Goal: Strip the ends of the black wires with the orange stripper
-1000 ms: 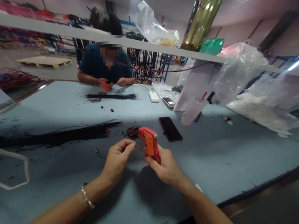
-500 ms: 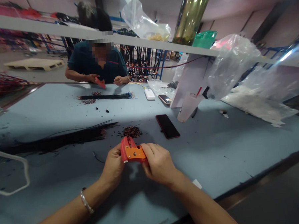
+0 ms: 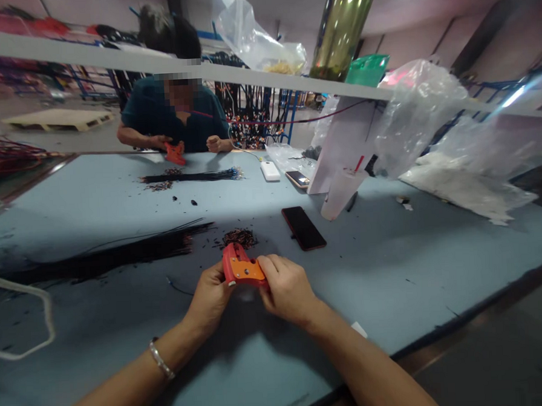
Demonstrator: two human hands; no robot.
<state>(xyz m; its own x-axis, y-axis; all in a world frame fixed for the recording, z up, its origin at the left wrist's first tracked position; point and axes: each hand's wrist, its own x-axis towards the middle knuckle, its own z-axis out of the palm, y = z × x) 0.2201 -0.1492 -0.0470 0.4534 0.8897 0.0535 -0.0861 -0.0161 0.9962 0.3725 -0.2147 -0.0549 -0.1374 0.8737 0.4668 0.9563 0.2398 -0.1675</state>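
Note:
My right hand (image 3: 289, 287) is wrapped round the handles of a red and orange wire stripper (image 3: 248, 272), held above the table. At the stripper's jaw end, my left hand (image 3: 211, 297) is closed, its fingertips pinched against the tool. A thin black wire (image 3: 181, 288) with a bluish tip runs out to the left from behind my left hand; its other end is hidden by fingers and stripper. Just beyond the tool lies a pile of short stripped wire scraps (image 3: 239, 238). A long bundle of black wires (image 3: 132, 249) rests to the left, its copper-coloured ends facing the pile.
Across the table (image 3: 421, 286) sits a co-worker (image 3: 175, 114) with another red stripper (image 3: 174, 153), behind a second wire bundle (image 3: 188, 177). A dark phone (image 3: 304, 228) and a cup with a straw (image 3: 342, 193) stand right of centre. Overhead runs a shelf (image 3: 255, 76).
The stripper and my left hand have shifted slightly right and up. Across the table, the co-worker's red stripper has turned and moved a little lower.

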